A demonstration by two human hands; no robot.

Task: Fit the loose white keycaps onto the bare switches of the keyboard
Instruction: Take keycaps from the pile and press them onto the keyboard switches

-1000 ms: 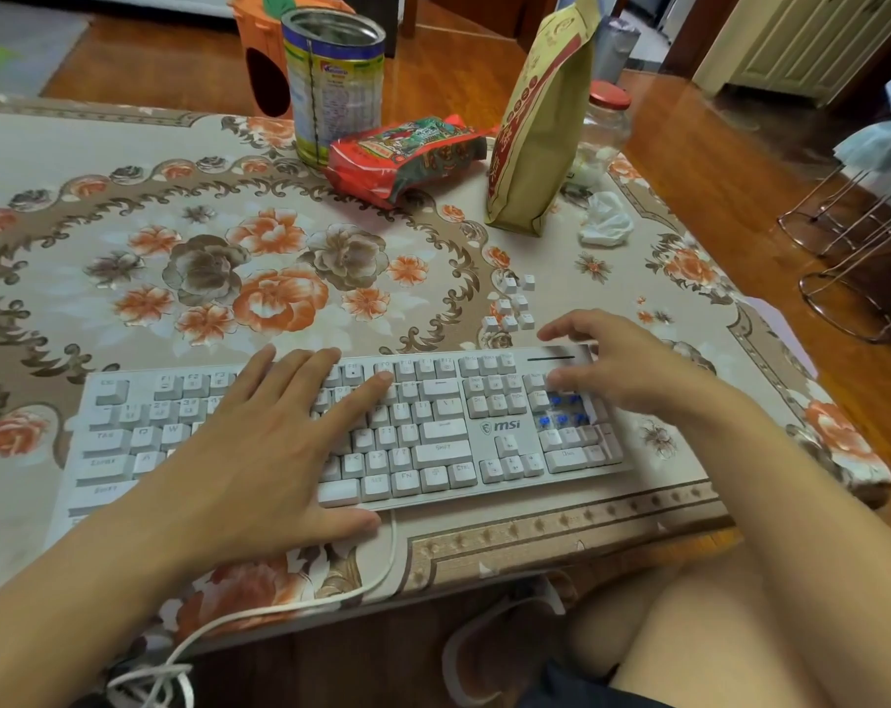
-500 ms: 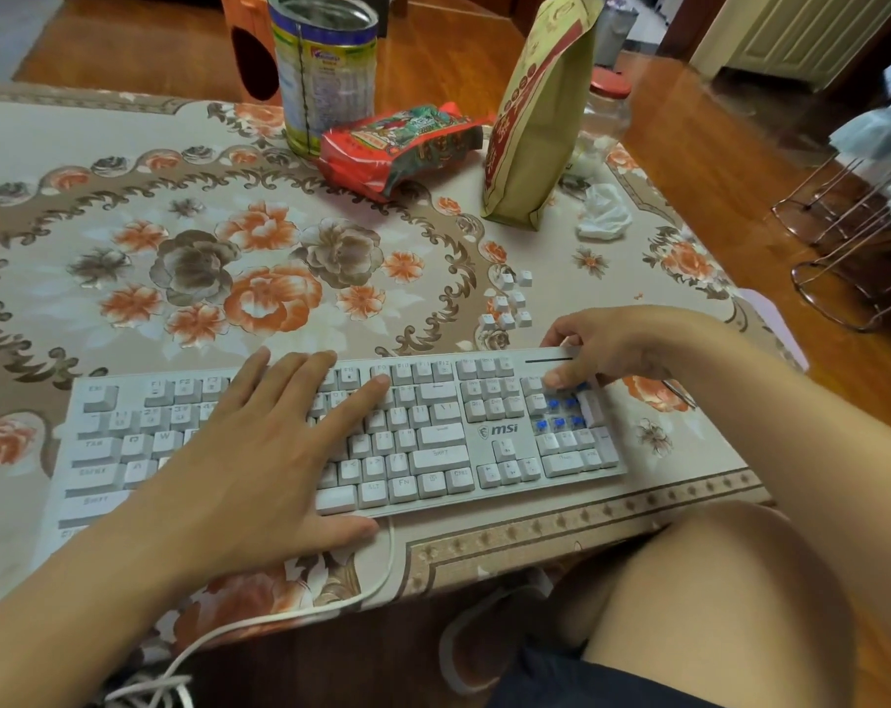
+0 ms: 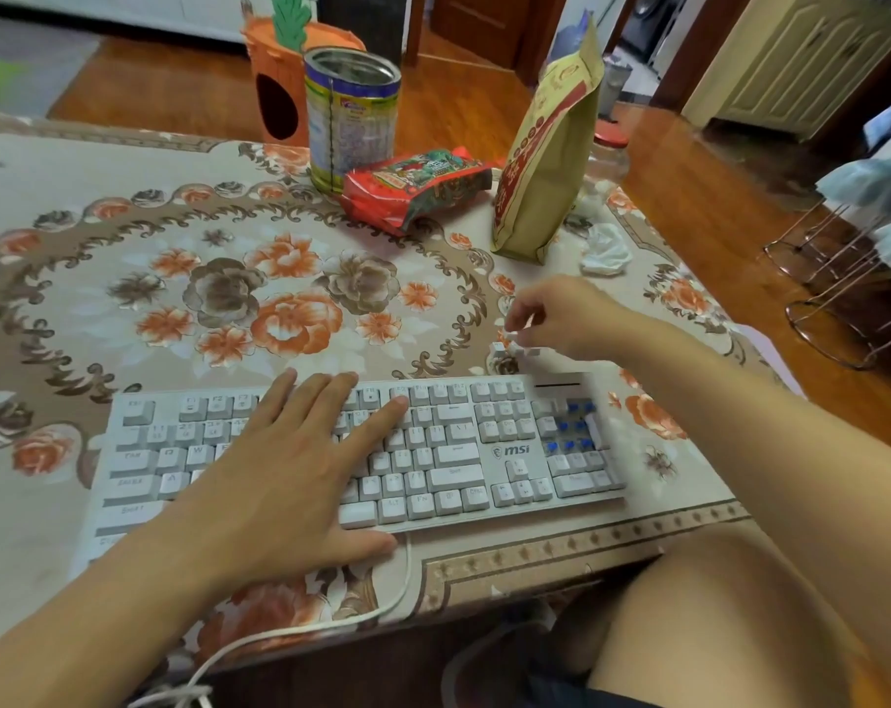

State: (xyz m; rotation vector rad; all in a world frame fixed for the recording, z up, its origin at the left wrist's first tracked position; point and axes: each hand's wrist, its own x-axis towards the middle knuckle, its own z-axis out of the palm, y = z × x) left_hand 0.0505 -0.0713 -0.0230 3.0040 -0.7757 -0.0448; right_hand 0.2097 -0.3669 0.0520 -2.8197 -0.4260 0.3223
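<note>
A white keyboard (image 3: 505, 452) lies at the table's near edge. Several bare blue switches (image 3: 568, 436) show in its number pad at the right. My left hand (image 3: 280, 467) rests flat on the keys of the left half, fingers spread, holding nothing. A small heap of loose white keycaps (image 3: 499, 350) sits on the cloth just beyond the keyboard's top right. My right hand (image 3: 571, 319) hovers over that heap, its fingertips pinched on a white keycap (image 3: 514, 327); the view there is blurred.
Along the far side stand a tin can (image 3: 351, 120), a red snack packet (image 3: 418, 186), a tall tan bag (image 3: 545, 161), a red-lidded jar (image 3: 607, 155) and a crumpled tissue (image 3: 604, 250). The keyboard's cable (image 3: 331, 620) hangs over the near edge. My knee (image 3: 714, 605) is under the right corner.
My right hand left the number pad and moved away from me to the keycap heap, where its fingers closed. The left hand stayed flat on the keyboard.
</note>
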